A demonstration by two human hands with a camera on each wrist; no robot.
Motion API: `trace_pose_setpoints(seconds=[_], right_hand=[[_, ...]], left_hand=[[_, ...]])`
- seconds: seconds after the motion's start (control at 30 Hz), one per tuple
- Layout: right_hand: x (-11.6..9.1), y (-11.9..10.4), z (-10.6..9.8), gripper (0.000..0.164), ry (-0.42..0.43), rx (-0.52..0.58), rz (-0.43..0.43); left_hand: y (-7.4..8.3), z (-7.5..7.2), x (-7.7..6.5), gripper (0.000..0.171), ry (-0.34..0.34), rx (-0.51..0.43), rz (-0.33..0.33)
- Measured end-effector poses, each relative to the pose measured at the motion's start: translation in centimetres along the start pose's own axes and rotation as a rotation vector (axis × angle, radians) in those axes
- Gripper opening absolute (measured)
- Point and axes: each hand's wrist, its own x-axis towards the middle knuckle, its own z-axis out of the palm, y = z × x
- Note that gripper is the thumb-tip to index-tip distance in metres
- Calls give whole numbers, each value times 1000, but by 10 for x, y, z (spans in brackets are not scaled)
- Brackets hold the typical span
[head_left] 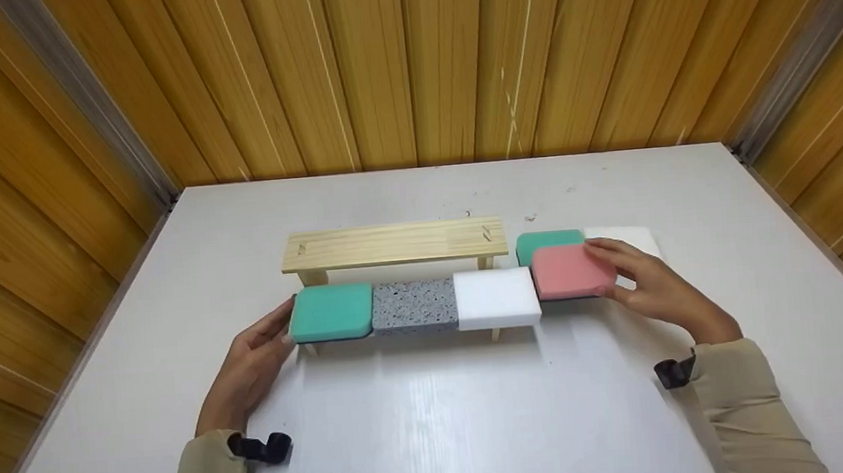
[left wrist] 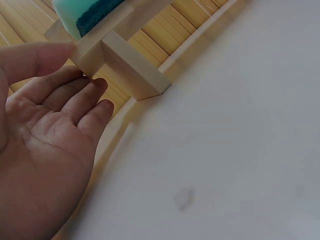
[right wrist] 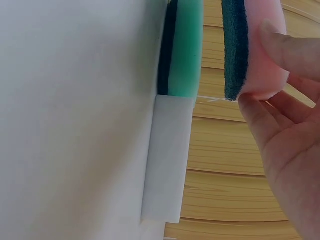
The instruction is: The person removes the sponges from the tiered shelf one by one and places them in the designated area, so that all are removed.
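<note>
My right hand (head_left: 655, 289) pinches a pink sponge (head_left: 573, 270) with a dark scouring layer beneath, thumb on one side and fingers on the other. The sponge is held above the table, overlapping a green sponge (head_left: 548, 239) and a white block sponge (head_left: 628, 235) that lie there. My left hand (head_left: 251, 366) holds the left end of a wooden stand (left wrist: 135, 75) between thumb and fingers. In a row on this stand sit a green sponge (head_left: 331, 313), a grey speckled block (head_left: 414, 306) and a white block (head_left: 497, 298).
Behind the row runs a bare wooden plank (head_left: 392, 245) on short legs; whether it joins the front stand, I cannot tell. The white table (head_left: 422, 432) meets yellow wood-patterned walls (head_left: 408, 64) at the back and sides.
</note>
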Motion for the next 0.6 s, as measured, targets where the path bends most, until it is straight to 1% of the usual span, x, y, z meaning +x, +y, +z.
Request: trace_pose_setpoints(seconds=[0.17, 0.4, 0.6], right_hand=[[-1, 1, 2, 58, -18, -8, 19], [-2, 2, 4, 58, -39, 8, 41], [-2, 4, 7, 58, -70, -3, 68]], left_hand=[[0, 0, 1, 67, 3, -4, 4], [-1, -1, 2, 65, 5, 22, -7], [0, -1, 0, 66, -1, 13, -11]])
